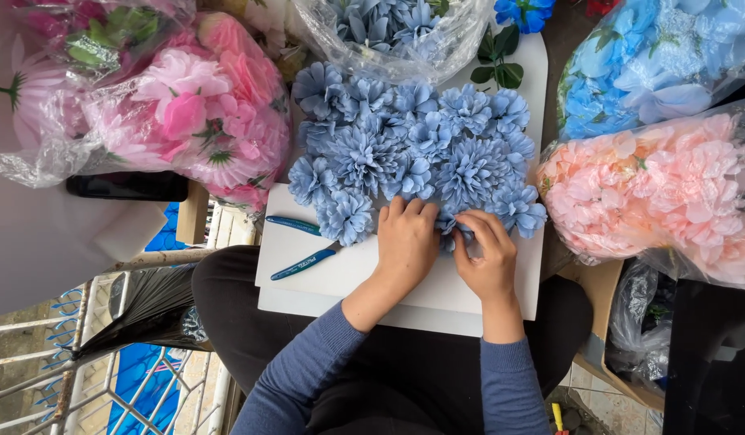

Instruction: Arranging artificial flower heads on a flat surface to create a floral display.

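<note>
Across the person's lap a white foam board (pixel 348 282) is lying flat, serving as the working surface; below it, to the left of the hands, a white metal railing (pixel 147 379) and a black plastic bag (pixel 147 310) are showing. Far left of the hands, a crinkled clear bag of pink fabric flowers (pixel 195 113) is sitting beside a dark phone (pixel 126 186). Just left of the left hand, a tool with blue handles (pixel 304 246) is resting on the board. Directly above both hands, a dense patch of dusty-blue ruffled fabric flowers (pixel 412 145) is covering the upper board, petals frilled and layered, heads packed edge to edge. The left hand (pixel 406 242) is lying knuckles up, fingers curled, fingertips pressing into the lower edge of the patch. The right hand (pixel 487 256) is pinching one small blue flower head (pixel 457 228) at the bottom edge of the patch, just beside the left hand. Above the patch, another clear bag of blue flowers (pixel 388 32) is lying open. Right of the hands, a bag of peach flowers (pixel 670 193) and, above it, a bag of bright blue flowers (pixel 654 56) are bulging in glossy plastic.
</note>
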